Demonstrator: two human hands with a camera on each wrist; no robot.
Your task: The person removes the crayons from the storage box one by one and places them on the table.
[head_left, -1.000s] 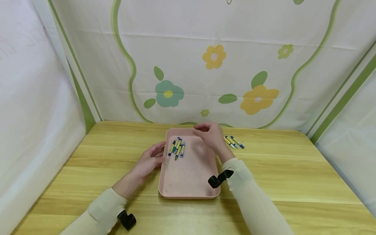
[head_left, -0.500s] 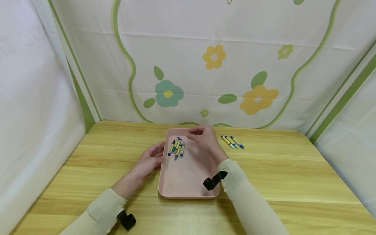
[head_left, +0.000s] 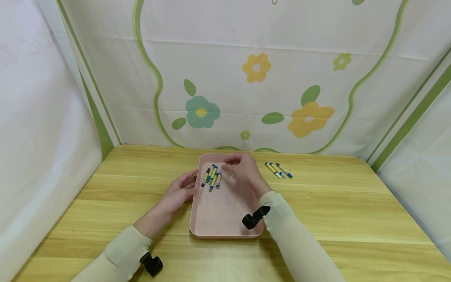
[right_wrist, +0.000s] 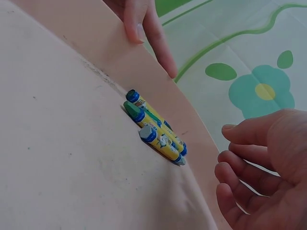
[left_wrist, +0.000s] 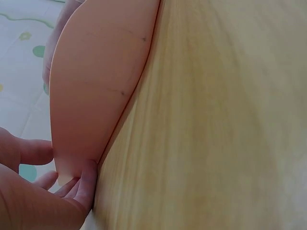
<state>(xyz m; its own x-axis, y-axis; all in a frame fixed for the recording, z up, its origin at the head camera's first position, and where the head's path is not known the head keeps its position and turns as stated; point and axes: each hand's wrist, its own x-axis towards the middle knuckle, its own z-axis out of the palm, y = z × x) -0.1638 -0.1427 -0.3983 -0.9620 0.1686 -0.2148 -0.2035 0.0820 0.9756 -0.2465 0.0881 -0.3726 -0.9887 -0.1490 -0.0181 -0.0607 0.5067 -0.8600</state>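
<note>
A shallow pink tray (head_left: 222, 217) stands on the table, with several yellow-wrapped crayons (head_left: 213, 181) bunched at its upper left. My left hand (head_left: 180, 192) holds the tray's left wall, thumb at the rim and fingers along the outside, close to the tabletop in the left wrist view. Over the tray's far right part hovers my right hand (head_left: 243, 170), loosely bent. The right wrist view shows nothing between the right hand's fingers (right_wrist: 247, 163), which are right of the crayons; green and grey tips show there.
Three more crayons (head_left: 277, 170) lie side by side on the wooden table (head_left: 338, 207), right of the tray. A white curtain (head_left: 225, 78) with printed flowers hangs directly behind the table's far edge, and white cloth closes both sides.
My right hand has shifted left and slightly nearer, farther over the tray. The loose crayons that it partly covered are in full view. My left hand and the tray stay put.
</note>
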